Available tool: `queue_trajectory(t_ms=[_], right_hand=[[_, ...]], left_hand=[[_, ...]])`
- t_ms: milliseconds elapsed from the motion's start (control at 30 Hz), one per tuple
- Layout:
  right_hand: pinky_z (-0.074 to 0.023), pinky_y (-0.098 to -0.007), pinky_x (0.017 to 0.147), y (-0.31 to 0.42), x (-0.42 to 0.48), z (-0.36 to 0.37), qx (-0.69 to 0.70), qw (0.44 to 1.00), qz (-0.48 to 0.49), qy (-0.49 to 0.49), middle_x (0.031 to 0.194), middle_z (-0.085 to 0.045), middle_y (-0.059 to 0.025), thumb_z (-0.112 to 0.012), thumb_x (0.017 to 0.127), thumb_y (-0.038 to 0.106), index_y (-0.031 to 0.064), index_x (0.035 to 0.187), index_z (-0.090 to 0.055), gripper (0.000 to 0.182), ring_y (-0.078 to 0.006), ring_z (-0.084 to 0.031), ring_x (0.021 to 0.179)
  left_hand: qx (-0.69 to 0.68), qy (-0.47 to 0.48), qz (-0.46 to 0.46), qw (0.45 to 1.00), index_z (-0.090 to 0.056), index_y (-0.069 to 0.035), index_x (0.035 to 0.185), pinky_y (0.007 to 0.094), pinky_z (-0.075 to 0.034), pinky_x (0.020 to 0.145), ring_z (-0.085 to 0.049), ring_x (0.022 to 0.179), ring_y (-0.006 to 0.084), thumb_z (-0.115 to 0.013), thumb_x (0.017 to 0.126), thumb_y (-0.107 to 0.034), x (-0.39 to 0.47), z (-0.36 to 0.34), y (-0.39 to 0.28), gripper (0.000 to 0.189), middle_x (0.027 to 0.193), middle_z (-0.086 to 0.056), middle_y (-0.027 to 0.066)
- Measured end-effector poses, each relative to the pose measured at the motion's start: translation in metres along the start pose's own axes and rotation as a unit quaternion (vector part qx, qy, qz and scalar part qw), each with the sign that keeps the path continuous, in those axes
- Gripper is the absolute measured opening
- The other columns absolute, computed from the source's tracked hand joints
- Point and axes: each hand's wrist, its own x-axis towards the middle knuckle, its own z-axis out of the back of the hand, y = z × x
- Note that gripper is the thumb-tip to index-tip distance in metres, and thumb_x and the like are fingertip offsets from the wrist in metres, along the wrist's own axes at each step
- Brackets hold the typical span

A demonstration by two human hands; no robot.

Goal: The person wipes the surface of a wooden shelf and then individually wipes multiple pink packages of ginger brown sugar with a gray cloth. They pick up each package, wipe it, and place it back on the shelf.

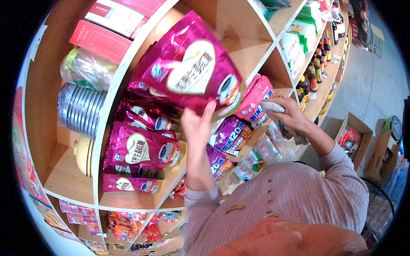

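My left hand (199, 124) grips the bottom edge of a large magenta foil pouch (157, 75) with a cream heart and a cup picture, raised and tilted in front of a wooden shelf compartment. Several like pouches (137, 144) stand in a row on the shelf just below it. My right hand (285, 110) holds a crumpled grey cloth (272, 107), its lower part hanging under the palm. Close to the cloth are pink noodle packs (256, 99), with purple noodle packs (232, 134) beside them.
White-edged shelf dividers (110, 83) curve around the pouches. Stacked metal bowls (81, 107) in plastic, red boxes (101, 40) and a cream bowl (84, 156) fill the left compartment. Sauce bottles (312, 78) line the right shelves. An open cardboard box (360, 128) sits on the floor.
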Motion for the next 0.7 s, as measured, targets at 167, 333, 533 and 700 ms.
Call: queue_trajectory(t_ms=[167,333,533,700], right_hand=[[-0.0451,-0.0345,0.093,-0.017,-0.006,0.013,-0.001,1.0,-0.016,0.0,0.112,-0.06,-0.012,-0.069,0.082,0.006,0.0068,0.121,-0.064,0.039,-0.0252,-0.058,0.107],[-0.0473,-0.0358,0.091,-0.034,-0.015,0.024,0.0,0.999,-0.028,-0.029,0.113,-0.062,-0.0139,-0.07,0.081,0.006,0.0066,0.119,-0.065,0.039,-0.0283,-0.06,0.105],[-0.045,-0.0337,0.094,-0.052,-0.023,0.027,0.052,0.998,-0.037,-0.017,0.112,-0.06,-0.0122,-0.069,0.082,0.005,0.004,0.118,-0.065,0.036,-0.0253,-0.058,0.106],[-0.0449,-0.0344,0.094,-0.059,-0.021,0.037,0.045,0.997,-0.068,0.002,0.11,-0.06,-0.0118,-0.069,0.082,0.005,0.0023,0.115,-0.065,0.033,-0.0254,-0.058,0.106]], left_hand=[[-0.077,0.024,0.144,0.986,-0.057,0.002,0.125,0.0315,-0.043,0.095,-0.058,0.105,0.016,-0.067,0.091,-0.013,0.071,-0.059,0.006,0.038,0.116,-0.063,0.0074],[-0.163,-0.086,0.14,0.973,-0.059,0.0,0.118,0.0327,-0.047,0.088,-0.061,0.099,0.0172,-0.063,0.091,-0.004,0.129,-0.09,0.016,0.027,0.113,-0.066,0.009],[-0.226,-0.301,0.208,0.903,-0.05,0.003,0.129,0.036,-0.049,0.091,-0.063,0.101,0.0214,-0.068,0.088,-0.005,0.193,-0.108,0.088,0.046,0.12,-0.061,0.0143],[-0.245,-0.29,0.202,0.903,-0.045,0.004,0.134,0.0372,-0.047,0.095,-0.06,0.107,0.0222,-0.069,0.085,-0.004,0.219,-0.107,0.117,0.055,0.127,-0.058,0.0151]])
